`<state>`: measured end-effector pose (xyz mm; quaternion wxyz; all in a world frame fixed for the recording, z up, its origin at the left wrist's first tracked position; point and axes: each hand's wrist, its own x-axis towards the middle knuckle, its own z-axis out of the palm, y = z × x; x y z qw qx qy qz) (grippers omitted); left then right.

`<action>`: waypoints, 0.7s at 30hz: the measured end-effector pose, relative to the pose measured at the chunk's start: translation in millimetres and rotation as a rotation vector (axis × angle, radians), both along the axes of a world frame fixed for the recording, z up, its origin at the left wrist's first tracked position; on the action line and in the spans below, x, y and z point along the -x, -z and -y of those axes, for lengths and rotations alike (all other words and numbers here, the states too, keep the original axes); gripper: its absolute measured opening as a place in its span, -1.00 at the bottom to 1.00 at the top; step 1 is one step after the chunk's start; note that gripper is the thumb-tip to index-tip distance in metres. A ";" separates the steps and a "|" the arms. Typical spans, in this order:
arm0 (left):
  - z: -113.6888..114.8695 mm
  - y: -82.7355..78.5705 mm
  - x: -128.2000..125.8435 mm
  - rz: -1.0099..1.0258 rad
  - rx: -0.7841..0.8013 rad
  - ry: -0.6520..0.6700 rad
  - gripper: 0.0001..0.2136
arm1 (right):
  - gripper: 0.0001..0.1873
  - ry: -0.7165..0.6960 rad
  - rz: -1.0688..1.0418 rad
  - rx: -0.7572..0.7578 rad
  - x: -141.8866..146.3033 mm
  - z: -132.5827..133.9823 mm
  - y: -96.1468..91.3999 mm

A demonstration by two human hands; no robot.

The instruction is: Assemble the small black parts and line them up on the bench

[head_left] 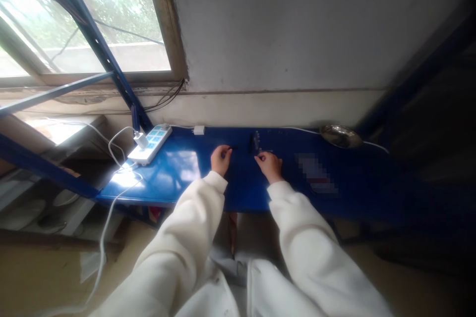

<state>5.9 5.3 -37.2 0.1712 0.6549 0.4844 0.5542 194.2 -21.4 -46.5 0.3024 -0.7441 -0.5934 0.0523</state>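
Over the blue tabletop (211, 193), my left hand (220, 159) is closed in a pinch, with a small dark thin piece (232, 148) sticking out from the fingertips. My right hand (270, 165) is also pinched closed a short way to the right. What its fingertips hold, if anything, is too small to make out. Just beyond my right hand stands a row of small clear pieces (256, 139), their kind unclear. Beside them on the left is a dark narrow object (250, 143), hard to tell from the blue surface.
A white power strip (151, 143) with a plugged-in adapter (140, 139) lies at the left end, its cable hanging off the edge. A white charger (199, 130) and a shiny metal bowl-like object (340, 136) are along the back. A blurred-out flat item (316, 173) lies right.
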 end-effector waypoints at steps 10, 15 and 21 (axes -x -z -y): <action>8.7 3.7 8.2 0.136 -0.075 -0.064 -0.83 | -0.85 -0.244 0.138 -0.086 42.1 -1.0 -24.7; 6.7 6.5 8.5 0.132 -0.067 -0.055 -0.84 | -0.85 -0.274 0.234 -0.027 60.5 -6.4 -30.2; 6.2 7.4 9.6 0.156 -0.071 -0.067 -0.82 | -0.83 -0.277 0.275 -0.002 67.0 -8.9 -28.5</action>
